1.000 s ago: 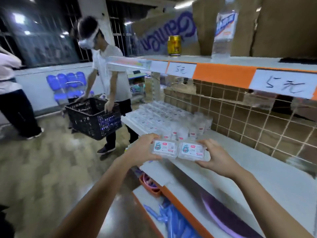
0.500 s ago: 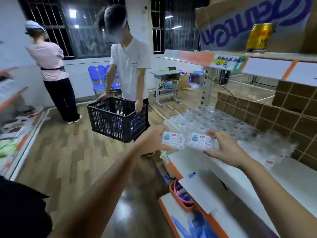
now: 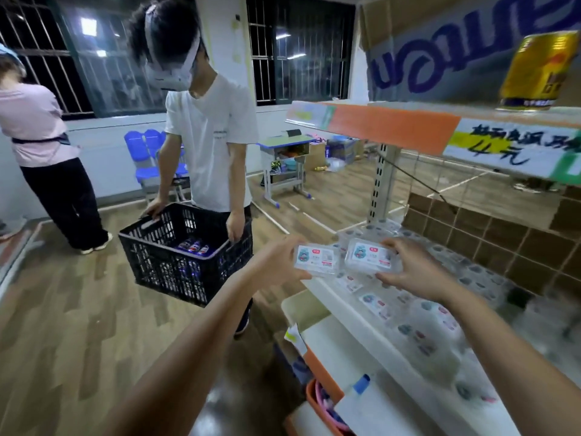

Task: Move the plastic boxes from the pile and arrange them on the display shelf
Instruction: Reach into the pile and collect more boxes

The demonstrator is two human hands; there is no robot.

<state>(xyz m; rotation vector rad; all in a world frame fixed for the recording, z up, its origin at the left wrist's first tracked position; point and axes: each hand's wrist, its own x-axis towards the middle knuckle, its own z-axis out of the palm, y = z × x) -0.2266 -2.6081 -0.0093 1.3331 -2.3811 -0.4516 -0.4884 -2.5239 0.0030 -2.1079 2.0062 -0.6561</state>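
I hold two clear plastic boxes with white printed labels side by side over the left end of the white display shelf [image 3: 327, 297]. My left hand [image 3: 276, 262] grips the left box [image 3: 316, 258] by its left edge. My right hand [image 3: 412, 272] grips the right box [image 3: 371, 256] from the right and below. Beneath and to the right, several more plastic boxes [image 3: 418, 322] lie in blurred rows on the shelf.
A person in a white shirt stands close on the left holding a black crate [image 3: 185, 250] with bottles inside. Another person [image 3: 41, 152] stands at far left. An upper shelf [image 3: 393, 124] with price labels carries a gold can [image 3: 540, 70]. An orange basket [image 3: 317, 404] sits below.
My view has swung left along the shelf while both hands carried the two boxes that way, toward the shelf's left end. The crate-holding person appears nearer.
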